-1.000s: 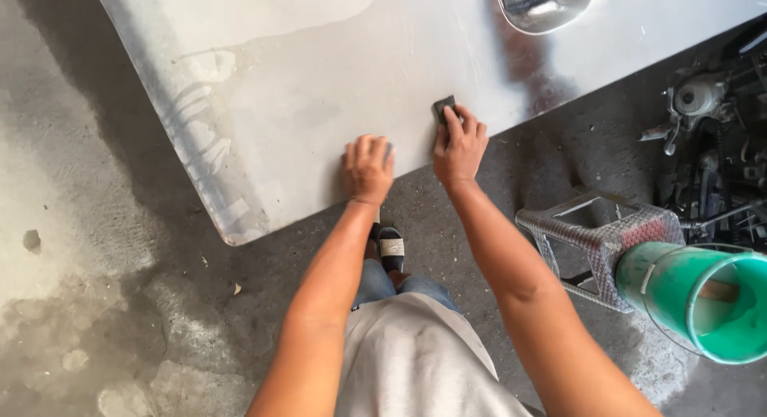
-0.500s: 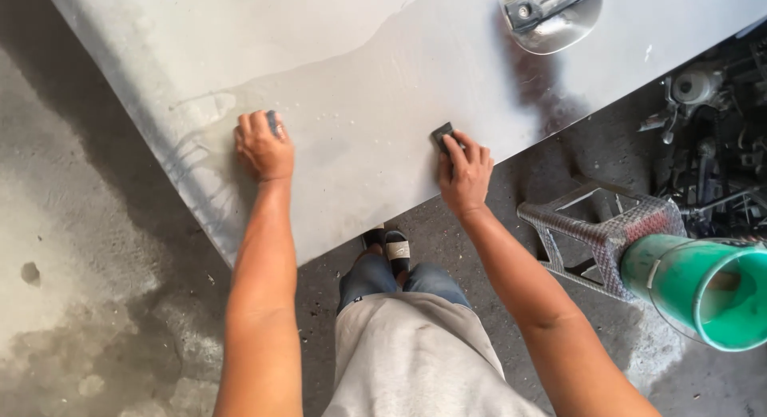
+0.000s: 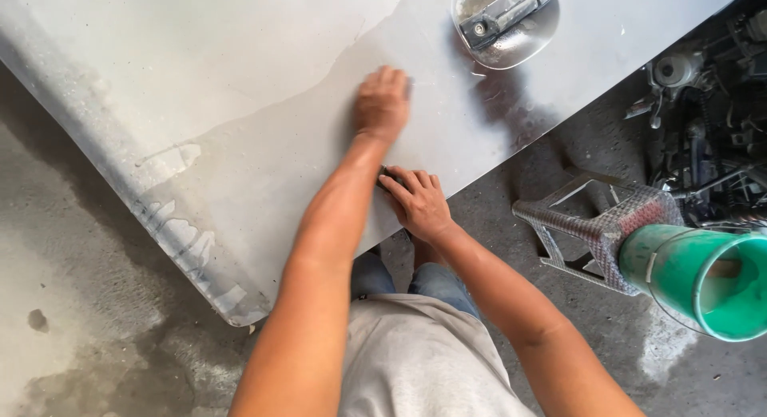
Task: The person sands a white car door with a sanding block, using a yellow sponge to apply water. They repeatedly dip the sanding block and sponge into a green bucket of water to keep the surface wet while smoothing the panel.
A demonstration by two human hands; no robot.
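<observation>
A large grey, wet metal panel (image 3: 216, 137) lies flat in front of me, with a recessed door handle (image 3: 505, 17) near its far right end. My left hand (image 3: 382, 104) rests palm down on the panel, below and left of the handle recess, fingers together. My right hand (image 3: 415, 200) presses on the panel's near edge, fingers curled over a small dark sanding block (image 3: 389, 176) that is mostly hidden by my left forearm. The two arms cross close to each other.
A green plastic bucket (image 3: 703, 281) stands at the right on a woven-pattern metal stand (image 3: 595, 225). Dark machine parts (image 3: 707, 121) are piled at the far right. The concrete floor (image 3: 72, 305) is stained and wet at the left.
My left hand swept from the panel's left side to the right, up near the handle recess. My right hand with the block slid left along the near edge.
</observation>
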